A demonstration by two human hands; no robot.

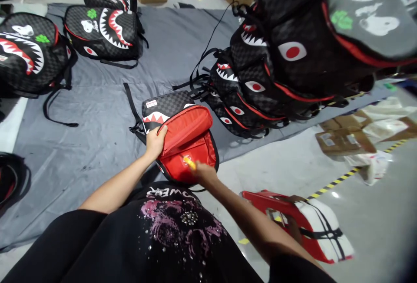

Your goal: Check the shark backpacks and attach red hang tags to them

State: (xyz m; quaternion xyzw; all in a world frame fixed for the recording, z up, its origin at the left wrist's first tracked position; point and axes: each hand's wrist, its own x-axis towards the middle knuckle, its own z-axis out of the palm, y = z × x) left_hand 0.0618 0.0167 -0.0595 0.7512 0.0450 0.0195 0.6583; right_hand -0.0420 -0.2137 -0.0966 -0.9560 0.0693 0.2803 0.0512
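- While the left hand (156,143) pinches the red flap (192,120) back, the head view has the right hand (206,174) closed around a yellow tool (189,162) — too blurry to say what kind.
- The backpack (182,133) is right at both grips, lying opened on the grey cloth (97,113).
- Step in hand, my read: something at the red lining (174,168), just past the right hand's fingers. Next move probably calls for holding that flap aside and careful tool control near the fabric.
- Container-wise, only lining shows inside — deeper parts are hidden.
- Stacked backpacks (257,83) sit beyond the right hand, off to its right; can't see their contents.
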